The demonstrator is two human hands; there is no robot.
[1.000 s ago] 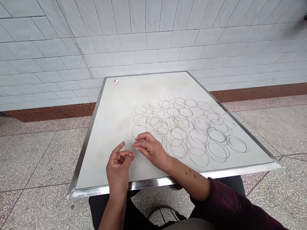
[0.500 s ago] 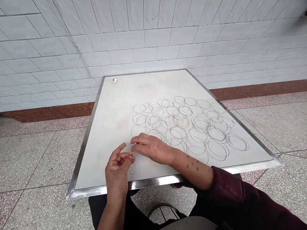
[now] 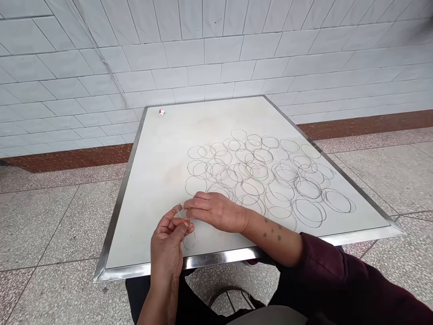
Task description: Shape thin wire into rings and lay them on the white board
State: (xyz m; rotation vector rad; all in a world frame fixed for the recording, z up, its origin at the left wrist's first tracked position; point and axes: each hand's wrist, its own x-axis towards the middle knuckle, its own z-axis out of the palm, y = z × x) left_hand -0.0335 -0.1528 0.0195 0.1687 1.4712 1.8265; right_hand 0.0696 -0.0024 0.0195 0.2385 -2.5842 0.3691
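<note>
Over the near left part of the white table (image 3: 149,180), my left hand (image 3: 171,239) pinches a thin wire (image 3: 193,246) between thumb and fingers. The wire curves in a loop below the fingertips and another small loop shows above them. My right hand (image 3: 216,211) is just to the right, palm down, with its fingertips close together at the upper part of the wire; the exact grip is too small to make out. Many thin wire rings (image 3: 252,187) lie overlapping on the middle and right of the table.
A small white and red object (image 3: 162,113) stands at the table's far left corner. The table has a metal edge (image 3: 223,258). Behind it is a tiled wall (image 3: 221,49) with a cable. Below the near edge a round metal stool frame (image 3: 230,293) shows.
The upper wire loop now shows more clearly by my left fingertips. My right fingers have dipped slightly and stay beside the wire. The view has shifted a little.
</note>
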